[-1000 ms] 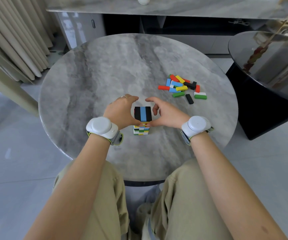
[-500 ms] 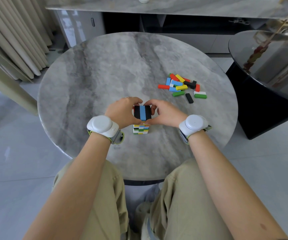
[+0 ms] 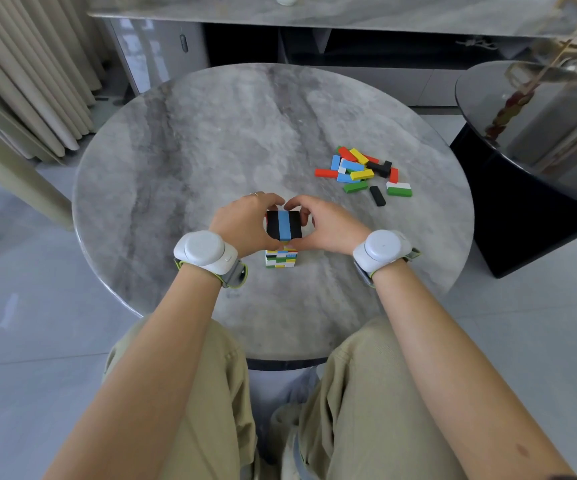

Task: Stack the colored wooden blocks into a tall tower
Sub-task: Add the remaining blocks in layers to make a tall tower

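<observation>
Behind cupped hands (image 3: 245,225), tower (image 3: 284,226) sides.

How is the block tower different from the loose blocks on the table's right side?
The tower is stacked in neat layers; the loose pile lies scattered flat. The left hand and right hand grip the tower's top; nothing touches the loose pile. Both sit on the table, in mixed colours.

A home living room.
Pleated curtains (image 3: 20,81), a round marble counter (image 3: 210,150), a low marble sideboard (image 3: 349,15) and a pale tiled floor (image 3: 20,341) show it.
</observation>
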Motion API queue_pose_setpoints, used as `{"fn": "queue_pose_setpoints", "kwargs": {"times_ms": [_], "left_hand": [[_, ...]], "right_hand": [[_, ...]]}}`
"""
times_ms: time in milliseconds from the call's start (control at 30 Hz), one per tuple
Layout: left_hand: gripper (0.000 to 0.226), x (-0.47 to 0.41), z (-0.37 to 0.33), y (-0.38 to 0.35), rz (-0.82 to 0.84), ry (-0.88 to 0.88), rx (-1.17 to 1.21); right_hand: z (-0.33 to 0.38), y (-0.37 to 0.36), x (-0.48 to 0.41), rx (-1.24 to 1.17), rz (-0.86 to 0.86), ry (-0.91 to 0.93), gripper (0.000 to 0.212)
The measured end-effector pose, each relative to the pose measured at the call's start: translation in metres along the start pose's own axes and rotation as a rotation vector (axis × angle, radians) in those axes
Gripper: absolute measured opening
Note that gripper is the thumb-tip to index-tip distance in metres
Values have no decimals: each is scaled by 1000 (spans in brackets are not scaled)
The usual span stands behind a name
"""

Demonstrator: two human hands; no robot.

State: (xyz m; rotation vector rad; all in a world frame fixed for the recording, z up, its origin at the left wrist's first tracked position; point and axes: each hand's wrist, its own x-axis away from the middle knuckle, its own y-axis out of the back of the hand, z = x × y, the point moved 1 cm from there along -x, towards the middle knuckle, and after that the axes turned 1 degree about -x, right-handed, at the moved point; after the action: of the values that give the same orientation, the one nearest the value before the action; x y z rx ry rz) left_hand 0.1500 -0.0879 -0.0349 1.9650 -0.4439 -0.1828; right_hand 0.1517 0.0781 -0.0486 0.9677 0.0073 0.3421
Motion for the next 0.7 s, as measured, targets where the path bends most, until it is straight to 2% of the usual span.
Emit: {"fn": "queue_pose_setpoints", "kwargs": {"times_ms": [500,567,700], "left_hand": [[67,-1,-1,-1,-2,-4,11],[69,0,-1,0,3,-7,7],[84,-1,-4,6,44,-11,39]], "right_hand": [[5,0,2,32,-15,11,58],[5,1,3,33,-5,0,64],[1,7,7,-81,48,-48,93]]}}
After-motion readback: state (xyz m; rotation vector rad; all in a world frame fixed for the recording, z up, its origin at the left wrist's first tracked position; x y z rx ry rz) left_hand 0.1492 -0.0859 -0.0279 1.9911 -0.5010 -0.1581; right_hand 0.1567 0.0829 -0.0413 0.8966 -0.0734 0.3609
